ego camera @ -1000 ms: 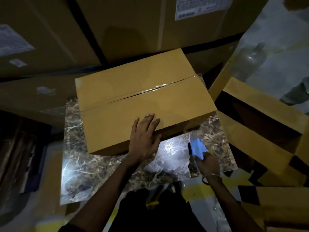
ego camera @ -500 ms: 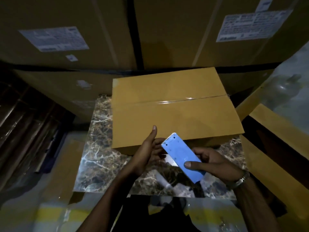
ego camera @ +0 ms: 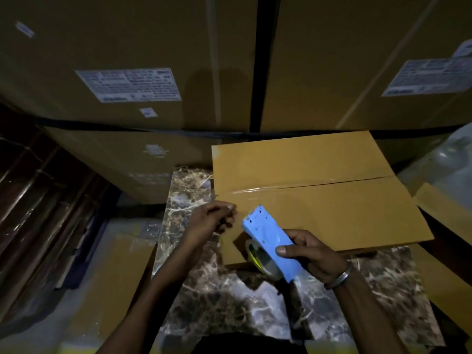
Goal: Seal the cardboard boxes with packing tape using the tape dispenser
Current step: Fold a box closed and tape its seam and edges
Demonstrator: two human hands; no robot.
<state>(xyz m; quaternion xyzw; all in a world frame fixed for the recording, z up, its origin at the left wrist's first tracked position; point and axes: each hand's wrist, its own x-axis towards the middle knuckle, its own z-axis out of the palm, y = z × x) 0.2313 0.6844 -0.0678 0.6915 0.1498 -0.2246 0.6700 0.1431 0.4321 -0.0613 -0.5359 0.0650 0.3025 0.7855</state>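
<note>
Blue plastic fills the right hand (ego camera: 313, 254): its fingers and thumb are wrapped round the body of the tape dispenser (ego camera: 268, 240), with the roll of tape (ego camera: 260, 258) sitting just under the thumb side. The toothed end points away from the palm, up toward the cardboard box (ego camera: 319, 192), which seems meant to bring the cutter close to the lid.

Across from it, the left hand (ego camera: 213, 221) has its fingers curled with the tips pinched together near the box's left edge. It appears to pinch the loose end of the clear tape, pulled out from the dispenser's nose, though the dim light makes the strip itself too faint to be sure. If so, this would be the step of drawing tape free so that it can be stuck down at the box's side.

Beyond both sets of fingertips the box rests on a marbled slab (ego camera: 229, 315), flaps closed. A shiny band of tape (ego camera: 255, 190) already lies along the left part of the centre seam; further right the seam shows as a thin dark line, and whether tape covers it there is hard to tell. Sealing looks partly done, in my judgement.

Large stacked cartons (ego camera: 127, 60) with white labels stand behind the box. Flat cardboard pieces (ego camera: 447, 218) lie beyond the right wrist, which wears a metal bangle (ego camera: 339, 278).
</note>
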